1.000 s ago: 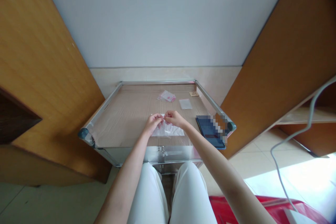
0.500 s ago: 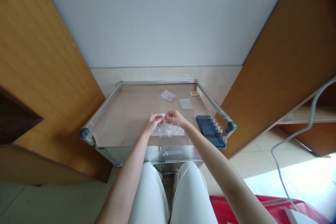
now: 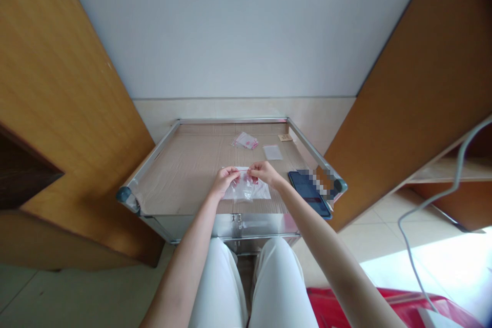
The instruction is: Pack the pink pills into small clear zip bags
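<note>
– While you had the head view up, what were the hands on?
– Clear plastic bag, lying on the cardboard sheet that topped a metal trolley, toward the front edge, about mid-width. Left hand and right hand were both at its top edge.
– Finger state?
– Pinched on both sides: fingertips together and clamped on the film, with the two pinches close but not touching. Pink marks showed through the bag near the right hand. Couldn't tell what made them.
– Bag mouth open?
– Couldn't tell from that view.
– Rest of the top?
– Pink-printed plastic bag sat further back, mid-width. Small pale sachet lay just right of it, and a small tan card was near the back right corner. Dark blue tablet lay beside the right rail, partly under a pixelated patch.
– Surroundings?
– Wooden panels stood on the left and right. Knees in white trousers were under the trolley's front edge. Grey cable hung at right, above a red plastic sheet.
</note>
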Action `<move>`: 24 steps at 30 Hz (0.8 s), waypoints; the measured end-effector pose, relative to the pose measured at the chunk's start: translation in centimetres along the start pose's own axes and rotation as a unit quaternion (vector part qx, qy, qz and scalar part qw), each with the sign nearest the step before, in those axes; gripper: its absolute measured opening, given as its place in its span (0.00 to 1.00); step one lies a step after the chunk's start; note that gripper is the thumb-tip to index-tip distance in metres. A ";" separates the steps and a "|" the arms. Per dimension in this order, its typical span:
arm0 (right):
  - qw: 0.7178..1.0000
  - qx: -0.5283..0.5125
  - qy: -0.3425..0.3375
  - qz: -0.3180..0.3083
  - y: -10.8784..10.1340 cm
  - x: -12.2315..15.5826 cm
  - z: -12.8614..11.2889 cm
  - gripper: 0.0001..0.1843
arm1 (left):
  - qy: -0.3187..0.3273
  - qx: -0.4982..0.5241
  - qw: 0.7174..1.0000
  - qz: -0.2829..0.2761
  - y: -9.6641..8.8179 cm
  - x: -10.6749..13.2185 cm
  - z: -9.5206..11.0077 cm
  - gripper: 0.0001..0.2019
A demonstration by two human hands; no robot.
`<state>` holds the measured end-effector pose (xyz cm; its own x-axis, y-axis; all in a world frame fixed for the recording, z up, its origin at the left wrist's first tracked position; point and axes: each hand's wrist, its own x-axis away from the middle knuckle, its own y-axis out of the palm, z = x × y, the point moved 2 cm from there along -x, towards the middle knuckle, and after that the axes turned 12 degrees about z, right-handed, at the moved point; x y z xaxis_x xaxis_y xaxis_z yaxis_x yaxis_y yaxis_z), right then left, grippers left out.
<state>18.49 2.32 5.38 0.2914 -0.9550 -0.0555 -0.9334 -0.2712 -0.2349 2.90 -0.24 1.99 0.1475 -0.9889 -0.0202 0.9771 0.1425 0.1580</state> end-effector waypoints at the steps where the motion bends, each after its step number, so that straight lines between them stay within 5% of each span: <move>1: 1.000 -0.010 0.007 0.003 -0.1 0.1 0.0 0.07 | -0.003 0.001 1.000 -0.001 0.0 0.0 0.0 0.11; 8: 0.996 -0.089 0.025 0.009 0.0 0.1 1.0 0.11 | -0.003 0.010 1.000 0.003 0.0 -0.1 -0.1 0.11; 24: 0.994 -0.085 0.033 0.059 0.3 0.5 1.1 0.13 | 0.011 0.013 1.000 -0.011 0.0 -0.1 -0.4 0.11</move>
<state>18.57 1.90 4.22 0.1686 -0.9857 -0.0078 -0.9838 -0.1677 -0.0625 2.93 -0.09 1.55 0.1299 -0.9905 -0.0451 0.9758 0.1196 0.1829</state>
